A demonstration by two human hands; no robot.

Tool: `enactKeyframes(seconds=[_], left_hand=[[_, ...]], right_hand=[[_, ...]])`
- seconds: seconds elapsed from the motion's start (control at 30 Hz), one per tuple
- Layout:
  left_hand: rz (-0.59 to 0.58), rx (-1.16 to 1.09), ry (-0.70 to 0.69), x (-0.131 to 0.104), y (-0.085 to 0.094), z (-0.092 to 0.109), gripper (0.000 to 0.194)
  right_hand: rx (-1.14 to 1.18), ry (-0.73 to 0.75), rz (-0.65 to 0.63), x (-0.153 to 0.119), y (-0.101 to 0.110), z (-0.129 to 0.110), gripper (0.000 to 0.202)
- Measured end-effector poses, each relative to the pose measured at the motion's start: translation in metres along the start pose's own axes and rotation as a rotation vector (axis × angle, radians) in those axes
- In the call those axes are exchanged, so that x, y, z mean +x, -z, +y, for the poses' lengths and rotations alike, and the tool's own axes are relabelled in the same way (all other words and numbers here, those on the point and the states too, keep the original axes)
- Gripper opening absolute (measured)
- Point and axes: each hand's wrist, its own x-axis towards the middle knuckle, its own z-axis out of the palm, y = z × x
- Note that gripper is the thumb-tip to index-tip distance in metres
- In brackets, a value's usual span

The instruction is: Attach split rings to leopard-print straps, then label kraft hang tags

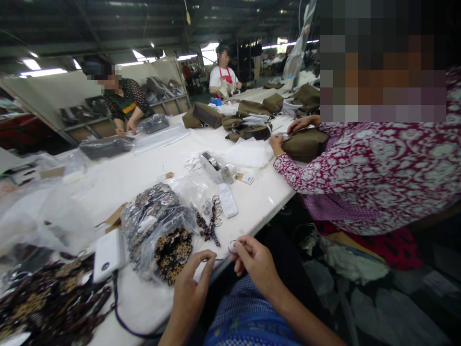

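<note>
Near the table's front edge, my right hand (254,259) pinches a metal ring (231,246) between thumb and fingers. To its left my left hand (192,281) is closed in a pinch; a thin dark piece shows at its fingertips, too small to name. Just beyond both hands lie dark patterned straps (207,226) with several metal rings (217,209) attached. A clear plastic bag (147,226) beside my left hand holds leopard-print pieces (173,252).
A tape dispenser (216,168) and a white pouch-like item (227,199) lie ahead. At left are a white power bank (108,254) with a black cable and a patterned heap (46,298). A co-worker (360,168) at right handles an olive bag (306,143); two more people work farther back.
</note>
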Motion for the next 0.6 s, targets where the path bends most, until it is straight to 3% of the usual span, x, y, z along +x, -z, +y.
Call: enactKeyframes(seconds=[0.23, 0.6], left_hand=[[-0.026, 0.029, -0.170, -0.002, -0.010, 0.004, 0.013], [-0.007, -0.006, -0.071, -0.006, -0.010, 0.008, 0.012]], right_hand=[[-0.094, -0.003, -0.036, -0.007, -0.006, -0.005, 0.033], [-0.145, 0.033, -0.047, -0.013, -0.012, -0.011, 0.027]])
